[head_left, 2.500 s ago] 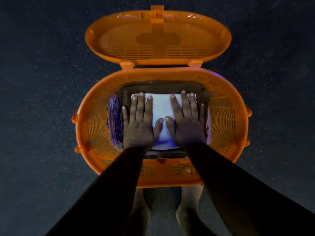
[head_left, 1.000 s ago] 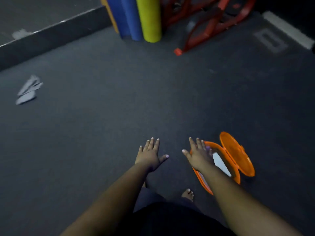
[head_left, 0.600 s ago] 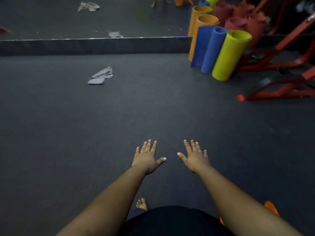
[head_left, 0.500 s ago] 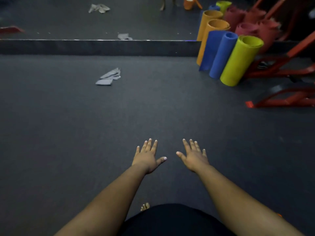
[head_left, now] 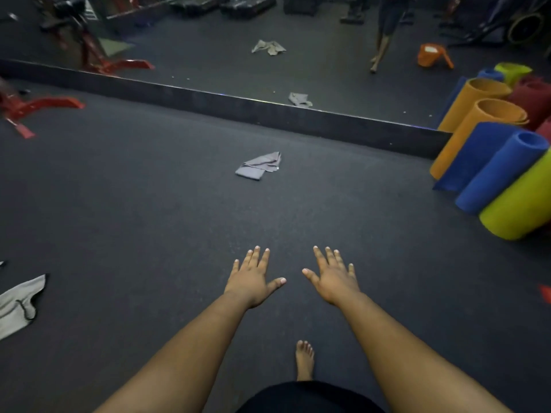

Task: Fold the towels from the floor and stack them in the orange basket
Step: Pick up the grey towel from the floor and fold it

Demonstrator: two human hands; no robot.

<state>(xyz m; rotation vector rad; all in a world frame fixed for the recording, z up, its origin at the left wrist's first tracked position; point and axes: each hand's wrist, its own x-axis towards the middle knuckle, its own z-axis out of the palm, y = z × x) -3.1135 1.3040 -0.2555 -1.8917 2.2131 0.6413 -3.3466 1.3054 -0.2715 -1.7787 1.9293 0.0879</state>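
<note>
Towels are lying loose on the floor (head_left: 149, 222): a grey towel (head_left: 258, 167) is sitting crumpled ahead of me, near the mirror's base, and a pale towel (head_left: 18, 302) is lying at the left edge. Neither is folded, so I judge both are awaiting collection. The basket is appearing only as a mirror reflection (head_left: 432, 56), so it is standing somewhere out of direct sight. I am holding my left hand (head_left: 253, 280) and right hand (head_left: 334, 278) out, palms down, fingers spread, gripping nothing and touching nothing, probably for reaching toward the grey towel. Rolled mats (head_left: 492, 174) are leaning at the right.
</note>
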